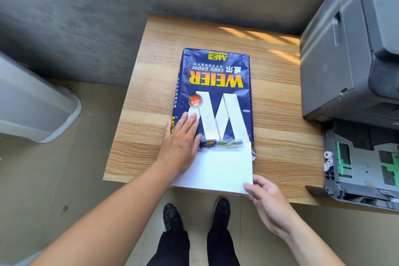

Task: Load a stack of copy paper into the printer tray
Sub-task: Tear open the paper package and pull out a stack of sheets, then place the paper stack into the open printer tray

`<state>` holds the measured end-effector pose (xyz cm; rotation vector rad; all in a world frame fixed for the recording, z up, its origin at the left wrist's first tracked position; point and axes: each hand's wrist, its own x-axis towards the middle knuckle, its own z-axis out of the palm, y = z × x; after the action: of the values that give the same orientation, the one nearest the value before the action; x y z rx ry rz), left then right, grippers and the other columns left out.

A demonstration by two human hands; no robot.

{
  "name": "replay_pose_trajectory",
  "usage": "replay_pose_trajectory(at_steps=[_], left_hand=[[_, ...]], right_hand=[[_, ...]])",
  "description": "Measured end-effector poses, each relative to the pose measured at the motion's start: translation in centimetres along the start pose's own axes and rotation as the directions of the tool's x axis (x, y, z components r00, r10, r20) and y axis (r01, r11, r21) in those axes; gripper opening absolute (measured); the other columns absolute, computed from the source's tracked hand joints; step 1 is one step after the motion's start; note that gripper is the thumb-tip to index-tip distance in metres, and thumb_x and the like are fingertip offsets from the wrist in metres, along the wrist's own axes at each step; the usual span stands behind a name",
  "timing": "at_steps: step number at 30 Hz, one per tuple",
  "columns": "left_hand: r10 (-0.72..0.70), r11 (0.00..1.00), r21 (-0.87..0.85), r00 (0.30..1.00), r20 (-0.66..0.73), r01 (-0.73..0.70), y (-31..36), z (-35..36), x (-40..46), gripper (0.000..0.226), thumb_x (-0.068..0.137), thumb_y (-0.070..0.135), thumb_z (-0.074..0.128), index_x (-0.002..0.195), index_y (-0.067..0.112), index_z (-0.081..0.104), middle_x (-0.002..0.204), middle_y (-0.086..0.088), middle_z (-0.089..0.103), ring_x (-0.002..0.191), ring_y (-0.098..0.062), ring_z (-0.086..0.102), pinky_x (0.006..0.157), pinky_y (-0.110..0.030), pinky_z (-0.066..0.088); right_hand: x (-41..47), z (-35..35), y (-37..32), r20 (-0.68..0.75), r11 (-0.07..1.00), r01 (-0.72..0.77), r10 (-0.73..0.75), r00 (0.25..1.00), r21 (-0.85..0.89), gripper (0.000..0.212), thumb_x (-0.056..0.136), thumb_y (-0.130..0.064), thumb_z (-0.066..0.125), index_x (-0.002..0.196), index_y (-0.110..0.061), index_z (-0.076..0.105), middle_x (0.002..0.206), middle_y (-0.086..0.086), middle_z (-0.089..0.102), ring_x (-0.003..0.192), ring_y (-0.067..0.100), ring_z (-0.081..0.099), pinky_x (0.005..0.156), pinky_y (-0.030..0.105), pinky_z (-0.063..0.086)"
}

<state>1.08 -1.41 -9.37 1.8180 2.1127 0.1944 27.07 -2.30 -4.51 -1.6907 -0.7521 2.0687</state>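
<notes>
- your left hand [183,142] lies flat and open on the blue paper wrapper [218,93], near its torn end
- your right hand [266,198] pinches the near corner of the white paper stack [218,168] poking out of it on the wooden table [138,136]
- printer tray [358,166] sits pulled out on your right, under the grey printer [345,49]

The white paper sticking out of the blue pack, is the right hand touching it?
Touching. In the head view, the right hand pinches the near right corner of the white paper, with the thumb lying on top of the sheet.
</notes>
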Motion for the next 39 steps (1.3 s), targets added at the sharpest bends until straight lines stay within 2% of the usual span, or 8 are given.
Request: replay_pose_trajectory(at_steps=[3,10,18,21,24,31,36,39], left_hand=[[0.005,1.0,-0.006,1.0,0.003,-0.005,-0.2,0.4,-0.4,0.059,0.099,0.043,0.02,0.151,0.015,0.027,0.161,0.002,0.025,0.151,-0.018,0.011,0.12,-0.054,0.015],[-0.011,0.995,-0.097,1.0,0.001,0.011,-0.5,0.3,-1.0,0.057,0.1,0.044,0.022,0.15,0.017,0.029,0.162,0.005,0.024,0.151,-0.014,0.009,0.121,-0.051,0.016],[-0.17,0.96,-0.221,0.985,0.027,0.172,0.6,-0.9,-2.5,0.065,0.098,0.042,0.046,0.152,0.016,0.022,0.165,0.0,0.007,0.151,-0.017,-0.003,0.123,-0.041,0.003],[-0.467,0.616,-0.533,0.814,0.345,0.58,3.3,-3.2,-7.7,0.064,0.091,0.04,0.06,0.146,0.02,0.034,0.16,-0.01,0.023,0.143,-0.025,0.027,0.116,-0.041,0.024],[-0.363,0.211,-0.736,0.751,0.552,0.643,6.0,-4.6,-12.9,0.039,0.091,0.021,0.061,0.13,0.026,0.054,0.128,0.0,0.067,0.112,-0.019,0.064,0.103,-0.044,0.045],[-0.499,0.247,-0.876,0.83,0.251,0.413,12.0,-6.4,-16.4,0.083,0.057,0.047,0.072,0.135,0.037,0.047,0.105,0.044,0.064,0.098,0.023,0.057,0.077,-0.002,0.045],[-0.424,0.312,-0.907,0.895,0.134,0.284,18.5,-5.9,-14.2,0.062,0.087,0.02,0.07,0.142,0.035,0.045,0.129,0.022,0.061,0.107,0.024,0.051,0.077,0.005,0.039],[-0.269,0.343,-0.912,0.953,0.136,0.227,23.1,-3.9,-11.9,0.066,0.085,0.042,0.056,0.145,0.046,0.031,0.133,0.035,0.054,0.118,0.017,0.05,0.09,-0.012,0.041]], right_hand=[[1.8,0.8,-1.7,0.005,0.999,-0.04,0.04,0.999,-0.008,0.024,0.093,-0.006,0.06,0.117,-0.003,0.061,0.117,0.012,0.074,0.114,0.024,0.066,0.105,0.04,0.046],[4.0,2.3,-2.6,-0.009,0.996,0.017,-0.018,1.0,-0.088,0.031,0.094,0.003,0.058,0.124,-0.006,0.061,0.104,0.012,0.078,0.084,0.027,0.077,0.071,0.038,0.064],[-5.7,-2.5,-1.3,0.148,0.998,-0.059,0.062,0.987,-0.028,0.038,0.091,0.003,0.06,0.124,-0.015,0.061,0.118,0.015,0.074,0.106,0.036,0.071,0.082,0.042,0.062],[-8.6,-3.8,-0.7,0.174,0.997,-0.071,0.073,0.982,-0.017,0.041,0.088,0.005,0.06,0.123,-0.016,0.061,0.116,0.012,0.076,0.104,0.031,0.073,0.075,0.033,0.062],[-10.9,-4.5,0.0,0.202,0.999,-0.039,0.045,0.978,-0.036,0.041,0.088,-0.009,0.071,0.127,-0.019,0.061,0.121,0.004,0.074,0.112,0.024,0.07,0.084,0.027,0.058],[-14.5,-8.3,0.4,0.162,0.997,0.066,-0.069,0.984,0.026,0.068,0.052,-0.029,0.094,0.115,-0.012,0.073,0.12,0.012,0.074,0.113,0.027,0.069,0.083,0.025,0.058],[-16.6,-13.5,-1.4,0.099,0.982,0.19,-0.189,0.977,0.003,0.053,0.075,-0.007,0.07,0.128,-0.012,0.062,0.122,0.009,0.073,0.113,0.025,0.07,0.082,0.024,0.057],[-17.5,-18.5,-2.0,-0.016,0.953,0.291,-0.293,0.956,-0.082,0.063,0.075,-0.011,0.07,0.136,-0.02,0.055,0.133,-0.005,0.067,0.123,0.015,0.063,0.091,0.023,0.054]])
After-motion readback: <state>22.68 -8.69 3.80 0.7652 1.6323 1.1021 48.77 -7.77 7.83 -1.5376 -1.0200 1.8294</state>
